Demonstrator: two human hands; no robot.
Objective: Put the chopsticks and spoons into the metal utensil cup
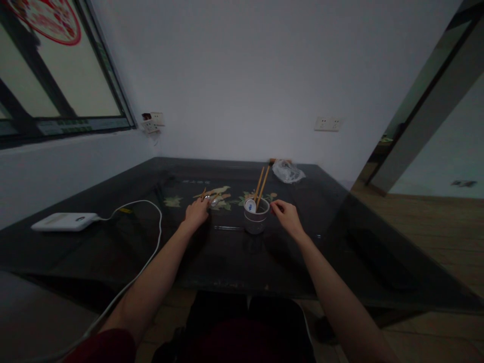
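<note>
A clear plastic cup [255,226] stands upright on the dark table, a pair of wooden chopsticks [261,186] leaning in it. Inside its rim also shows a white spoon-like piece [250,205] with a blue mark. Just right of the rim is my right hand [287,216], its fingers pinched together; what they hold, if anything, is hidden. To the left of the cup, my left hand [196,212] reaches low over the tabletop, fingers curled at shiny metal spoons [213,202]. The exact grip there is partly hidden by the hand.
A white power bank [66,222] lies at the left, its white cable [160,227] running toward my left arm. A crumpled clear plastic bag [287,171] sits at the back. Printed flowers decorate the table [234,267]. A dark flat object [378,257] lies at the right.
</note>
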